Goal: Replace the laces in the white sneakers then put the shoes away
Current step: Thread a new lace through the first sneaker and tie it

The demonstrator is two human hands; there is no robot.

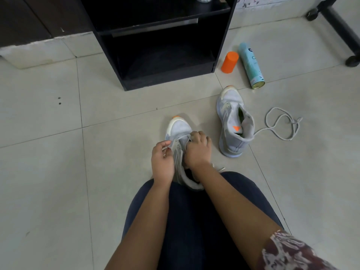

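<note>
A white-grey sneaker with an orange toe tip (178,126) stands on the tiled floor right in front of my knees, toe pointing away. My left hand (162,158) pinches a lace end at the shoe's left eyelets. My right hand (197,150) grips the lace over the tongue, hiding most of the lacing. A second sneaker (232,121) stands to the right, unlaced, its mouth open. A loose grey lace (282,123) lies coiled on the floor beside that shoe.
A black open shelf unit (159,51) stands ahead on the floor. An orange cap (229,62) and a light-blue spray can (251,65) lie right of it. A wheeled black frame (341,30) is at the far right. My dark-trousered legs fill the lower middle.
</note>
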